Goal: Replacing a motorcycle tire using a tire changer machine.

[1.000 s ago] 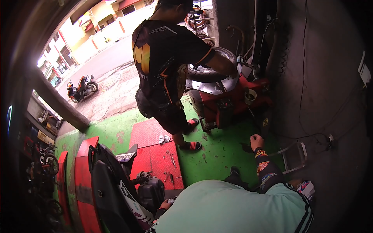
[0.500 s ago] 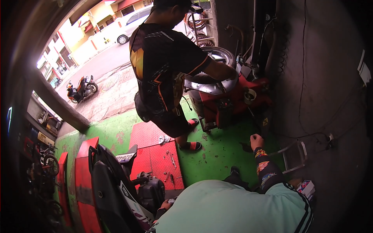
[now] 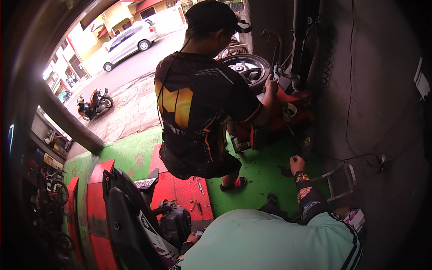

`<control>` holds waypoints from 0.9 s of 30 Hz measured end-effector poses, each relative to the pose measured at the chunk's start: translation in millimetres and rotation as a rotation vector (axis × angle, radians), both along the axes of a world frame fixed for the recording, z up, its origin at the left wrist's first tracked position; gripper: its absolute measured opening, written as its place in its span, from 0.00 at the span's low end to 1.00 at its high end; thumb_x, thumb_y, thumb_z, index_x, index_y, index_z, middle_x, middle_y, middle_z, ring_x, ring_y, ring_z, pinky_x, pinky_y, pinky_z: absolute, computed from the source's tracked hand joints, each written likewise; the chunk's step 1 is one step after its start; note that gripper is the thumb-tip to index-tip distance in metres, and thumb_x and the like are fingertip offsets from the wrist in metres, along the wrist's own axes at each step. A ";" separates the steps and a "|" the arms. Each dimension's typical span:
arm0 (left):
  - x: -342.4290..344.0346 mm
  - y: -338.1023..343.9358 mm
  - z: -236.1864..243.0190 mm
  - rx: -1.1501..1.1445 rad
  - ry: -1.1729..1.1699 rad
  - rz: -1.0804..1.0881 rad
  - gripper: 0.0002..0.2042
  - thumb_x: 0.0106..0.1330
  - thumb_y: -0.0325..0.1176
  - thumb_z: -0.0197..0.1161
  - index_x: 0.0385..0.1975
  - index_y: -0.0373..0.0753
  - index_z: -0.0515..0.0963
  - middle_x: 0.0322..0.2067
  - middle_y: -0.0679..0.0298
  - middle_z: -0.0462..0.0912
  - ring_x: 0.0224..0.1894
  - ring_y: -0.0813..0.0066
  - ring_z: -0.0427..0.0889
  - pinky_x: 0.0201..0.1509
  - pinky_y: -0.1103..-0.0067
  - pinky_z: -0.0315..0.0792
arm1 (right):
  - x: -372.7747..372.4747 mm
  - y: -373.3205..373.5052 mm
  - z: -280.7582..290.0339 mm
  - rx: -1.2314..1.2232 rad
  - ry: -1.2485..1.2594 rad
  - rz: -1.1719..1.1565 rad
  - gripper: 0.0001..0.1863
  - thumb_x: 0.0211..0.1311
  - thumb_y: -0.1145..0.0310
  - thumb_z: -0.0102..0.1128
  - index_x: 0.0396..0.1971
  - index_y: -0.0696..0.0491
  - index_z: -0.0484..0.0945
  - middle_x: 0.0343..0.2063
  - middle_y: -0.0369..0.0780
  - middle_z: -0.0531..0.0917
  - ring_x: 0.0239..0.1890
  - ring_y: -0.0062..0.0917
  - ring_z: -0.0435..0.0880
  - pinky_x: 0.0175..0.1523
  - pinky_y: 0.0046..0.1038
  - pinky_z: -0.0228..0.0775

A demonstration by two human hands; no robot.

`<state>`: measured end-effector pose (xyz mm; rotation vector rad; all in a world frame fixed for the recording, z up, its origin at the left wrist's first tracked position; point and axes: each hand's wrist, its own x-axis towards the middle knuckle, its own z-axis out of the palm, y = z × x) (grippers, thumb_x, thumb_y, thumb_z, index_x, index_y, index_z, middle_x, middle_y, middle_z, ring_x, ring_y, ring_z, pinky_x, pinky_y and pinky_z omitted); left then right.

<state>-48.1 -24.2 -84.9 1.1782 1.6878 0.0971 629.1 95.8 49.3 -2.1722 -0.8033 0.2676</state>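
Observation:
My right hand (image 3: 297,164), at the end of a sleeve with a coloured pattern, reaches out low over the green floor (image 3: 261,173) beside the red tyre machine (image 3: 294,112). Its fingers are curled, and I cannot tell whether they hold anything; a small dark object (image 3: 285,171) lies just left of it. My left hand (image 3: 192,236) is mostly hidden under my pale green shirt, close to the engine of a black scooter (image 3: 135,216). A person in a black and yellow shirt (image 3: 198,112) stands at the machine with one hand on a mounted tyre (image 3: 245,67).
A red ramp plate (image 3: 180,189) with small tools lies between the scooter and the standing person. A metal frame (image 3: 342,180) leans by the grey wall at right. Outside, a silver car (image 3: 128,41) and a parked motorbike (image 3: 92,103) stand on the street.
The standing person has shifted closer to the tyre machine and now fills more of the view. A silver car has come into view on the street. My right hand has barely moved.

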 end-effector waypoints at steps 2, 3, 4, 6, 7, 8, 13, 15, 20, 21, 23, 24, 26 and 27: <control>0.3 -0.6 0.8 -0.002 -0.003 -0.007 0.24 0.53 0.38 0.64 0.50 0.32 0.78 0.44 0.50 0.85 0.49 0.60 0.83 0.54 0.71 0.74 | -0.3 -0.2 0.2 -0.011 0.001 0.014 0.12 0.57 0.61 0.61 0.32 0.55 0.84 0.31 0.47 0.86 0.37 0.42 0.86 0.43 0.38 0.77; 0.6 -1.0 1.3 -0.004 -0.005 -0.014 0.24 0.53 0.38 0.64 0.50 0.32 0.78 0.44 0.50 0.84 0.49 0.60 0.83 0.54 0.71 0.74 | -0.4 -0.1 0.2 0.003 0.002 -0.001 0.12 0.57 0.61 0.61 0.31 0.55 0.84 0.31 0.46 0.86 0.37 0.42 0.86 0.43 0.38 0.77; 0.7 -1.6 1.9 -0.005 -0.006 -0.014 0.24 0.53 0.38 0.64 0.50 0.32 0.78 0.44 0.50 0.84 0.49 0.60 0.83 0.54 0.71 0.74 | -0.5 0.0 0.2 -0.015 0.003 0.014 0.12 0.57 0.61 0.61 0.31 0.55 0.84 0.31 0.46 0.86 0.37 0.42 0.86 0.43 0.38 0.77; 1.1 -3.0 2.8 -0.023 0.056 -0.004 0.24 0.53 0.38 0.64 0.50 0.33 0.78 0.45 0.51 0.84 0.49 0.59 0.83 0.55 0.71 0.74 | -0.7 0.6 -0.4 0.009 -0.001 -0.005 0.12 0.57 0.61 0.61 0.31 0.55 0.84 0.31 0.46 0.86 0.37 0.42 0.86 0.43 0.38 0.77; 1.2 -3.3 3.0 -0.024 0.056 -0.004 0.24 0.53 0.38 0.64 0.50 0.33 0.78 0.45 0.51 0.84 0.49 0.59 0.83 0.55 0.71 0.74 | -1.0 0.9 -0.9 -0.006 0.001 0.014 0.12 0.57 0.61 0.61 0.31 0.55 0.84 0.31 0.46 0.86 0.37 0.42 0.86 0.43 0.38 0.77; 1.3 -3.4 3.0 -0.017 0.054 -0.017 0.24 0.53 0.38 0.64 0.50 0.33 0.78 0.45 0.51 0.84 0.50 0.59 0.83 0.55 0.72 0.73 | -1.3 1.2 -1.5 0.018 -0.043 0.013 0.11 0.57 0.63 0.61 0.30 0.56 0.83 0.27 0.45 0.85 0.33 0.38 0.86 0.40 0.36 0.77; 0.5 -3.3 2.3 -0.019 0.031 -0.015 0.24 0.53 0.38 0.64 0.50 0.33 0.78 0.45 0.51 0.84 0.50 0.59 0.83 0.55 0.72 0.73 | -1.5 1.2 -4.1 0.063 -0.086 0.016 0.11 0.58 0.64 0.60 0.28 0.58 0.82 0.23 0.44 0.85 0.29 0.35 0.87 0.37 0.33 0.77; 0.9 -3.7 2.1 -0.024 0.025 -0.009 0.24 0.52 0.38 0.64 0.50 0.33 0.78 0.45 0.51 0.84 0.50 0.59 0.83 0.55 0.72 0.73 | -1.2 1.2 -4.3 0.064 -0.068 -0.002 0.11 0.59 0.64 0.60 0.28 0.58 0.82 0.23 0.44 0.85 0.29 0.35 0.87 0.37 0.33 0.77; 3.4 -6.7 3.0 -0.033 0.010 0.001 0.24 0.52 0.38 0.65 0.49 0.33 0.78 0.45 0.51 0.84 0.50 0.59 0.83 0.54 0.72 0.74 | -1.7 1.2 -3.1 0.065 -0.060 0.019 0.11 0.59 0.65 0.60 0.28 0.58 0.82 0.23 0.44 0.85 0.29 0.34 0.87 0.37 0.33 0.76; 3.5 -6.9 3.3 -0.041 0.008 0.008 0.24 0.51 0.38 0.65 0.49 0.33 0.78 0.45 0.51 0.84 0.49 0.59 0.83 0.54 0.72 0.74 | -2.0 1.2 -2.8 0.061 -0.068 -0.001 0.11 0.59 0.65 0.60 0.28 0.58 0.82 0.23 0.44 0.85 0.29 0.34 0.87 0.36 0.33 0.76; 3.7 -7.2 3.5 -0.039 0.011 0.009 0.24 0.51 0.38 0.65 0.49 0.32 0.78 0.45 0.51 0.84 0.49 0.59 0.83 0.54 0.72 0.74 | -2.4 0.8 -2.4 0.062 -0.057 0.015 0.11 0.59 0.65 0.60 0.28 0.58 0.82 0.23 0.44 0.85 0.29 0.34 0.87 0.36 0.33 0.76; 4.1 -7.4 3.2 -0.036 0.016 0.004 0.24 0.51 0.38 0.65 0.48 0.32 0.78 0.45 0.51 0.84 0.49 0.59 0.83 0.54 0.72 0.74 | -2.6 0.8 -2.5 0.072 -0.060 -0.003 0.11 0.59 0.65 0.60 0.28 0.58 0.82 0.23 0.44 0.85 0.29 0.34 0.87 0.36 0.33 0.76; 4.0 -6.7 2.9 -0.025 0.028 -0.002 0.24 0.51 0.38 0.65 0.48 0.32 0.78 0.44 0.51 0.85 0.49 0.59 0.83 0.53 0.71 0.74 | -2.4 0.0 -2.9 0.061 -0.046 0.017 0.11 0.59 0.65 0.60 0.28 0.58 0.82 0.22 0.44 0.85 0.28 0.33 0.87 0.36 0.32 0.76; 4.2 -7.4 2.6 -0.023 0.032 -0.008 0.24 0.51 0.38 0.65 0.48 0.32 0.78 0.44 0.51 0.85 0.48 0.59 0.83 0.53 0.71 0.74 | -2.2 0.0 -3.3 0.072 -0.050 0.006 0.11 0.59 0.65 0.60 0.28 0.58 0.82 0.22 0.44 0.85 0.28 0.33 0.87 0.36 0.32 0.75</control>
